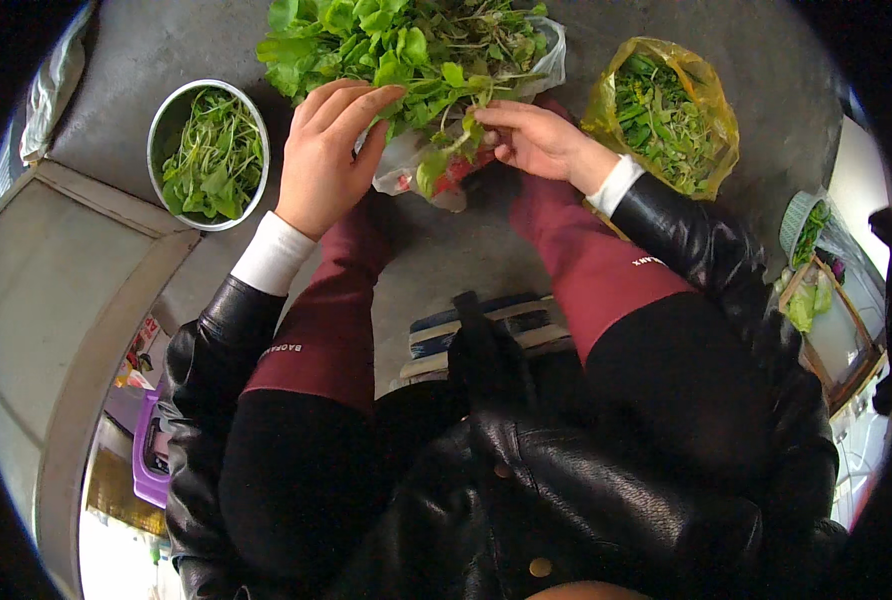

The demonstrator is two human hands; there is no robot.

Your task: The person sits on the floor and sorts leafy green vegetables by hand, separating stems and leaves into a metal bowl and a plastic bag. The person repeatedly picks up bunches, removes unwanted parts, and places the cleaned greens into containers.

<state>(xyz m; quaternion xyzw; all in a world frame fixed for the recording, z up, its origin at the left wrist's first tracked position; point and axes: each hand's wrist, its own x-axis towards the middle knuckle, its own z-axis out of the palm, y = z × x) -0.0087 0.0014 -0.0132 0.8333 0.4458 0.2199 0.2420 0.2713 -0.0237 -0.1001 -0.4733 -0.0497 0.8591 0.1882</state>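
A heap of leafy greens (366, 40) lies on a clear plastic bag (556, 55) at the far side in front of me. My right hand (541, 140) pinches a sprig of leafy greens (434, 165) near its stem, and its leaves hang toward me. My left hand (331, 150) is at the near edge of the heap, its fingers stretched out to the right and the thumb apart from them. The leaves just past its fingertips are partly covered by the hand. Below the sprig lies a red and white plastic bag (451, 190).
A round metal bowl (262, 150) of picked greens stands at the left. To the right, a yellow plastic bag (721, 130) holds more greens. A purple plastic container (148, 450) and a pale cabinet (76, 270) are at the left; a basket (794, 228) with vegetables sits far right.
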